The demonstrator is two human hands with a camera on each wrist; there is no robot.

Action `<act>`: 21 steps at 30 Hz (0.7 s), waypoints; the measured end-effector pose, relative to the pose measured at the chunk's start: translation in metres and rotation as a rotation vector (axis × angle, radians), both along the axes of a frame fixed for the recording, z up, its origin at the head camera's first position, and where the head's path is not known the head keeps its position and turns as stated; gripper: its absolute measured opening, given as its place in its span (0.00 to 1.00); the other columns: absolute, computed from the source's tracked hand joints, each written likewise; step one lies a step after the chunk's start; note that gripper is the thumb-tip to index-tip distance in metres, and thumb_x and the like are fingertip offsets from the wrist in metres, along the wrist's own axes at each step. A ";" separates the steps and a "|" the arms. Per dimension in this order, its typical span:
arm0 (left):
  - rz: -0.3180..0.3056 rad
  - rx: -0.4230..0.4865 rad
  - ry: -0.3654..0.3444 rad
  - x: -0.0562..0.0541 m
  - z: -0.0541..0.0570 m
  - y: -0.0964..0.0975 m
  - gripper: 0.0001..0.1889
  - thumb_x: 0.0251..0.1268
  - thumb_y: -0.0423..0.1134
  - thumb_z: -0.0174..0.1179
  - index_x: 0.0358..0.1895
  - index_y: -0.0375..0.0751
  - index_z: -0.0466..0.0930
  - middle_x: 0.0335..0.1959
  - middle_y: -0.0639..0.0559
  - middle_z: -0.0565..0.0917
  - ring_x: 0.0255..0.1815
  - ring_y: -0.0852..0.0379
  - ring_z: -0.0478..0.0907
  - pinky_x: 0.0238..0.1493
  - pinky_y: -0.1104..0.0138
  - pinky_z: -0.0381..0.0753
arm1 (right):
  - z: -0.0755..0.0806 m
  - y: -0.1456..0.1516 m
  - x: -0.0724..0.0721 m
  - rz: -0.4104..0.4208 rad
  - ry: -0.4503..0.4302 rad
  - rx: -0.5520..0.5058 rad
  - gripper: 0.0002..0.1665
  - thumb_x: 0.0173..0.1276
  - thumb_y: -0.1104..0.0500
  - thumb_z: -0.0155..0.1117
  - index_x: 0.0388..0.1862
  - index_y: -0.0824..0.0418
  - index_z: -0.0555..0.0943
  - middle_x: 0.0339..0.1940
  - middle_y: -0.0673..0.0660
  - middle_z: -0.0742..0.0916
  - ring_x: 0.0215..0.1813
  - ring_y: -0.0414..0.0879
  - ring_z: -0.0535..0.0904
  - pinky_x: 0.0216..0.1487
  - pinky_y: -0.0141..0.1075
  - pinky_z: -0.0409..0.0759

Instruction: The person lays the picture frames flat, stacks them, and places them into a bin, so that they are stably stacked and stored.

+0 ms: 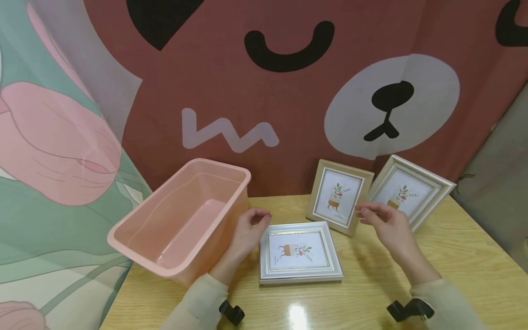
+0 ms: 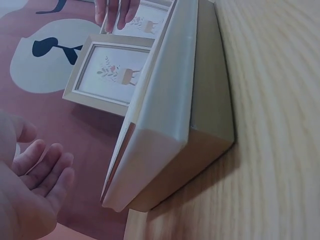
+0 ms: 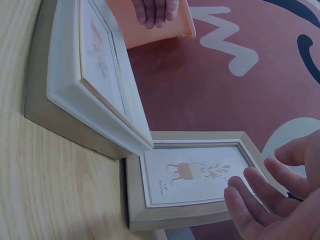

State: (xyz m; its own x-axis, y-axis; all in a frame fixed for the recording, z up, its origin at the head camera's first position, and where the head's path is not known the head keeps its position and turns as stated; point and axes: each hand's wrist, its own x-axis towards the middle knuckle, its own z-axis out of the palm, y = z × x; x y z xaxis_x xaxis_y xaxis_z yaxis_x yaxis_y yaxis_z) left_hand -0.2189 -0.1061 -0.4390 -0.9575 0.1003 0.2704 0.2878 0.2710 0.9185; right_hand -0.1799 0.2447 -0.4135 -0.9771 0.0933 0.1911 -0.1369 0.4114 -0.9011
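Observation:
A silver-white picture frame lies flat on the table, its plant picture turned sideways. From the side, in the left wrist view, a white layer sits over a tan layer. My left hand hovers between this frame and the pink bin, fingers loosely curled around nothing. My right hand, also holding nothing, is in front of two leaning frames: a tan picture frame and a larger silver-gold picture frame. Its fingers look relaxed and spread in the right wrist view.
A deep pink plastic bin stands at the left, tilted in this view. Behind everything hangs a cloth with a bear face, and the leaning frames rest close against it. The wooden table has its right edge beyond the silver-gold frame.

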 end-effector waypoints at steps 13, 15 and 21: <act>-0.032 -0.037 0.010 -0.007 0.005 0.007 0.08 0.75 0.30 0.63 0.49 0.28 0.87 0.46 0.34 0.90 0.48 0.44 0.87 0.54 0.63 0.86 | 0.002 0.006 -0.009 -0.016 -0.008 -0.079 0.23 0.86 0.59 0.58 0.65 0.78 0.79 0.42 0.29 0.89 0.44 0.27 0.87 0.50 0.24 0.88; -0.037 -0.049 0.001 -0.009 0.005 0.008 0.09 0.76 0.31 0.63 0.49 0.28 0.87 0.46 0.35 0.90 0.49 0.43 0.87 0.55 0.61 0.86 | 0.002 0.008 -0.012 -0.021 -0.017 -0.084 0.23 0.86 0.59 0.58 0.65 0.78 0.79 0.41 0.29 0.89 0.42 0.27 0.87 0.49 0.24 0.88; -0.049 -0.061 0.006 -0.013 0.008 0.013 0.10 0.76 0.32 0.63 0.50 0.27 0.86 0.47 0.35 0.91 0.51 0.41 0.87 0.58 0.57 0.86 | 0.004 0.014 -0.018 -0.048 -0.013 -0.030 0.23 0.86 0.57 0.58 0.65 0.76 0.80 0.40 0.27 0.88 0.39 0.26 0.87 0.47 0.19 0.84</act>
